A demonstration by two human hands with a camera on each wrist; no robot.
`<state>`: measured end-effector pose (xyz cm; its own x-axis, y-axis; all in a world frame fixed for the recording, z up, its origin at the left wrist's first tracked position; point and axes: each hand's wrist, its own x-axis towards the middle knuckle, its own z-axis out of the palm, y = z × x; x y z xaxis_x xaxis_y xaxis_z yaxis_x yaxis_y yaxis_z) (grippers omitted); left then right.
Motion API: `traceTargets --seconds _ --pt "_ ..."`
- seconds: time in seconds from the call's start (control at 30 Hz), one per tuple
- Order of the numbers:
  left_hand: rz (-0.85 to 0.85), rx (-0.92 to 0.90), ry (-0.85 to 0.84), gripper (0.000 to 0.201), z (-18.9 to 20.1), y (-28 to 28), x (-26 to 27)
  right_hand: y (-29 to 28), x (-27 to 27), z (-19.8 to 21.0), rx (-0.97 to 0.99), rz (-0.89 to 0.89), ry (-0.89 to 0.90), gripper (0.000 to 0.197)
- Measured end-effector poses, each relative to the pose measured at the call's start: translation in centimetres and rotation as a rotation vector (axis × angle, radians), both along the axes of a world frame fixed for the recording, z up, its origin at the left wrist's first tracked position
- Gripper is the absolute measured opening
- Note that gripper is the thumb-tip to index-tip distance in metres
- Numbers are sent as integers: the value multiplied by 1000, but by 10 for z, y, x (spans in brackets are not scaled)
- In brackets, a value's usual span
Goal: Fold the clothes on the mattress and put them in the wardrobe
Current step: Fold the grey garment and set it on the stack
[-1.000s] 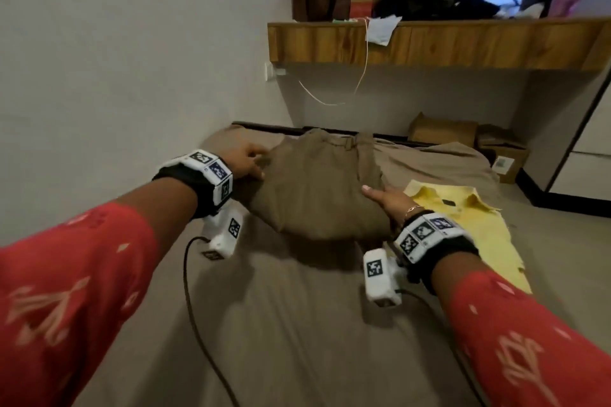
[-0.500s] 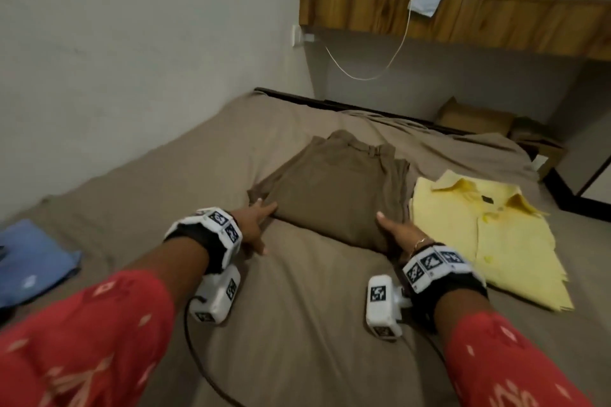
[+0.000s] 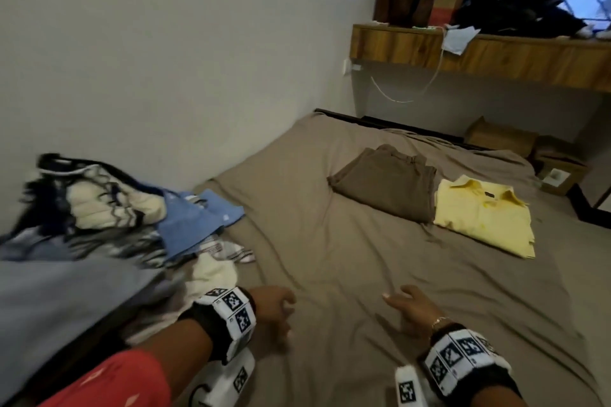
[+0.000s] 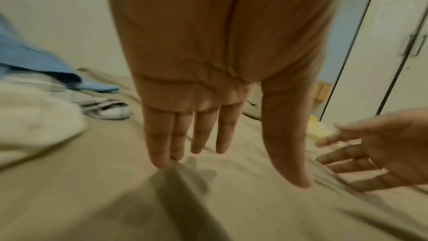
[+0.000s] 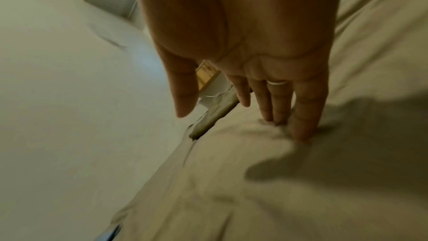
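Both hands empty, fingers loosely spread: left hand (image 3: 274,307), right hand (image 3: 410,307) low over mattress (image 3: 330,258). Unfolded clothes heap (image 3: 99,225) left of left hand looks light and limp; best pinched at shoulder seams or hem.

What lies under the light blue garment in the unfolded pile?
A striped grey-and-white cloth and a cream garment stick out from under the light blue garment. Whatever else lies beneath is covered, and the pile is blurred.
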<state>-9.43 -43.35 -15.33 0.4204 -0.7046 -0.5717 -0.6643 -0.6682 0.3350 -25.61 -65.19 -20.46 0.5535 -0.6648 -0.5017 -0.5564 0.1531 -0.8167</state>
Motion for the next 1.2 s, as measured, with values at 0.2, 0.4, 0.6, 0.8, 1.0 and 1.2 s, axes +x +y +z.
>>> traceTargets --seconds 0.2,0.4,0.6,0.8,1.0,1.2 --pt "221 -213 46 59 41 106 -7 95 2 35 24 154 -16 45" --pt "393 -412 -45 50 91 197 12 177 55 83 -10 375 -127 34" --pt "440 -139 -506 96 99 281 32 256 101 127 -328 759 -150 35" --pt "556 -40 -754 38 72 329 31 327 112 152 -617 1130 -10 54" --pt "525 -477 -666 12 111 325 25 352 112 153 -844 1191 -74 84" --pt "312 -895 -572 19 186 299 1 358 111 175 -877 936 -433 76"
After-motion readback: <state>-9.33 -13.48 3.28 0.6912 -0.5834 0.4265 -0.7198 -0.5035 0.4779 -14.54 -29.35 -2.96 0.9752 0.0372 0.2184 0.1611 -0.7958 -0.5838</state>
